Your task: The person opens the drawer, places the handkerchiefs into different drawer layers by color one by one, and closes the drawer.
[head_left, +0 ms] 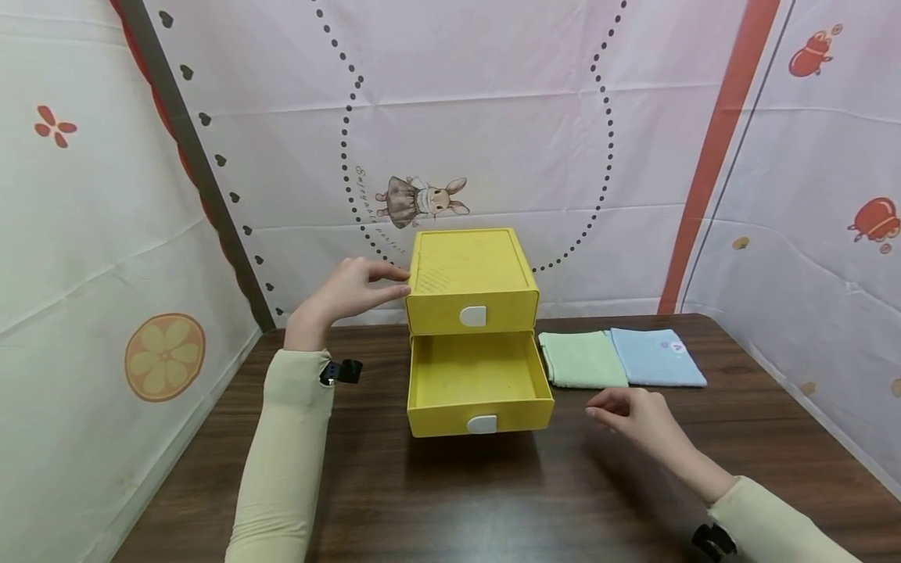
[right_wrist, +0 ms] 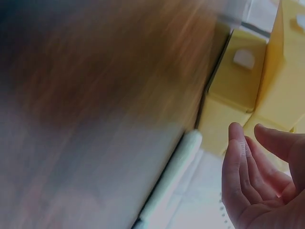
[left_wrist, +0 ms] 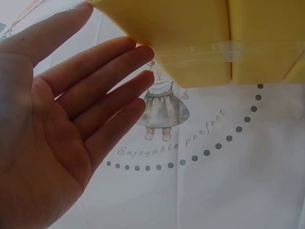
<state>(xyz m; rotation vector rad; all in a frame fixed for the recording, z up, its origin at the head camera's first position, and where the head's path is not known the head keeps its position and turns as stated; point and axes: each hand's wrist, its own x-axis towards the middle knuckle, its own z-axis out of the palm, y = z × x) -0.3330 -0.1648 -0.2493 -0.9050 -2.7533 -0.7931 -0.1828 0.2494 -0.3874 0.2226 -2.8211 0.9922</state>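
Note:
A yellow two-drawer box [head_left: 472, 258] stands mid-table, each drawer front bearing a white tab. Its lower drawer [head_left: 439, 422] is pulled out, with nothing visible inside; the upper drawer [head_left: 432, 314] is closed. My left hand [head_left: 345, 291] touches the box's upper left side with thumb and fingertips. In the left wrist view its fingers are nearly straight against the yellow side. My right hand [head_left: 644, 422] hovers to the right of the lower drawer, holding nothing, fingers loosely bent. Just behind it lie a folded green cloth [head_left: 583, 360] and a folded blue cloth [head_left: 656, 357].
The dark wooden table [head_left: 479, 508] extends around the box. A printed white curtain [head_left: 493, 148] hangs close behind it and along both sides. Clear tape [left_wrist: 233, 50] runs across the box's side in the left wrist view.

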